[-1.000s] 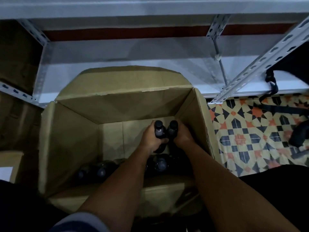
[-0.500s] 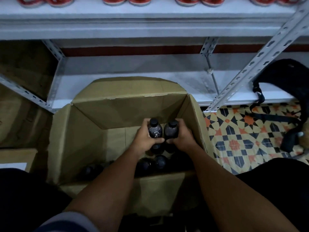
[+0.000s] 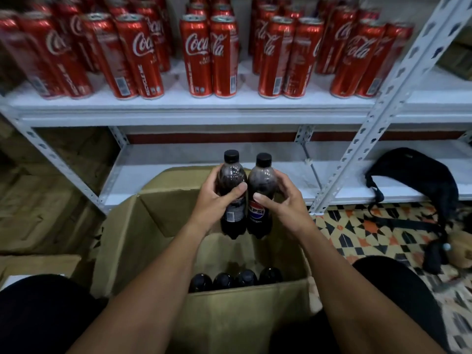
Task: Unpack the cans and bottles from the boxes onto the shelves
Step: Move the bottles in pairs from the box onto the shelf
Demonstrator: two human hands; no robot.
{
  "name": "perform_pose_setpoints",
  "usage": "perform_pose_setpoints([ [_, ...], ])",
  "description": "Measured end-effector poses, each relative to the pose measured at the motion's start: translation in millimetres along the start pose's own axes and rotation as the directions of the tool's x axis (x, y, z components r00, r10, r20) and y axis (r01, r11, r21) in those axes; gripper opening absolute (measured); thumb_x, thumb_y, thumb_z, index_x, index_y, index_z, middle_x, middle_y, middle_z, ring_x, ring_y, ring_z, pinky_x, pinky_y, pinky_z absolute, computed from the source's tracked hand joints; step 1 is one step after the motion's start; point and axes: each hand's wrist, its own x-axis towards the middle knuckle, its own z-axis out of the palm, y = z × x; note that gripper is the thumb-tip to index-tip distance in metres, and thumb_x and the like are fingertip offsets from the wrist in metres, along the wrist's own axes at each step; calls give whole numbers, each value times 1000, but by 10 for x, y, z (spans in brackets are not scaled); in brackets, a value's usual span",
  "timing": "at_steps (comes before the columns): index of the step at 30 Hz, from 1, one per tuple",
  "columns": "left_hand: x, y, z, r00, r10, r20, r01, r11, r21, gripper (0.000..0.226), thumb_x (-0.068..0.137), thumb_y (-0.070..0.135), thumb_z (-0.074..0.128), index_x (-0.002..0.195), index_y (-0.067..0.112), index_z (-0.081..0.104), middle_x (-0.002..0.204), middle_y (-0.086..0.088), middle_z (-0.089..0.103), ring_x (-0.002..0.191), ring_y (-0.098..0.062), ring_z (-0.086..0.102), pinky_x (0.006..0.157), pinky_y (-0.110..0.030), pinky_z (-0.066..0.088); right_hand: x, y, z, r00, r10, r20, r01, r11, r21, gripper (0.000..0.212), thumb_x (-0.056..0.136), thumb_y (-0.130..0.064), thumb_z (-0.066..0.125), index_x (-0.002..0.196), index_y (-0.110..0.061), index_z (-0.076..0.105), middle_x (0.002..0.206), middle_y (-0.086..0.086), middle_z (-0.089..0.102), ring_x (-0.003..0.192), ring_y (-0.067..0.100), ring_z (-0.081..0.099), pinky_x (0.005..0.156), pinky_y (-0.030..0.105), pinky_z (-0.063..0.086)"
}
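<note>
Two dark Pepsi bottles with black caps are held upright side by side above the open cardboard box (image 3: 122, 246). My left hand (image 3: 214, 203) grips the left bottle (image 3: 231, 175), thumb across its front. My right hand (image 3: 283, 200) holds the right bottle (image 3: 263, 180), whose label faces me. Several more dark bottles (image 3: 235, 279) stand in a row at the near side of the box. Rows of red Coca-Cola cans (image 3: 199, 54) fill the upper white shelf (image 3: 194, 108). The lower shelf (image 3: 178, 175) behind the box is bare where I can see it.
A black bag (image 3: 419, 180) lies on the lower shelf at the right, its strap hanging to the patterned tile floor (image 3: 357, 233). Perforated metal uprights (image 3: 378, 118) frame the shelves. Brown cardboard boxes (image 3: 46, 200) are stacked at the left.
Both hands have lifted the two bottles up out of the box. The view has tilted up, bringing the can-filled upper shelf into sight.
</note>
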Motion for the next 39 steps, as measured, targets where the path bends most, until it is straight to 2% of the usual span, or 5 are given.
perform_pose_setpoints([
  [12,890,1285,298,963,268,22,-266,961,-74,69,85,40,80,142,26,44,126,7,66,122,-12,63,94,-24,53,889,-1186,47,890,-442,-109,430,895,-117,84,72,-24,91,132,-23,32,128,10,48,117,24,61,99,41,53],
  [18,1052,2146,407,970,235,56,-231,970,-73,72,85,40,78,146,26,42,132,6,64,125,-12,62,104,-34,54,1094,-2075,-45,887,-438,-146,415,895,-160,86,72,-42,89,139,-28,36,138,13,43,130,26,52,106,44,48],
  [22,1074,3007,481,978,197,71,-194,980,-52,78,84,47,80,147,28,39,135,3,63,126,-15,62,108,-48,51,1050,-2990,-103,906,-404,-129,390,913,-121,80,79,-19,85,139,-19,32,134,6,49,124,16,57,104,35,50],
  [30,1066,4995,682,969,230,85,-222,971,-93,63,86,37,81,138,26,47,117,4,69,116,-18,66,103,-45,53,1036,-4959,-255,902,-404,-152,394,915,-91,80,79,-22,87,138,-27,32,130,14,54,118,28,63,99,49,53],
  [39,1166,6309,809,956,280,87,-272,958,-88,57,89,28,73,139,21,46,119,2,70,117,-16,67,103,-40,54,1168,-6241,-344,871,-481,-99,470,875,-118,78,82,-10,82,139,-23,30,123,5,59,111,19,66,94,33,55],
])
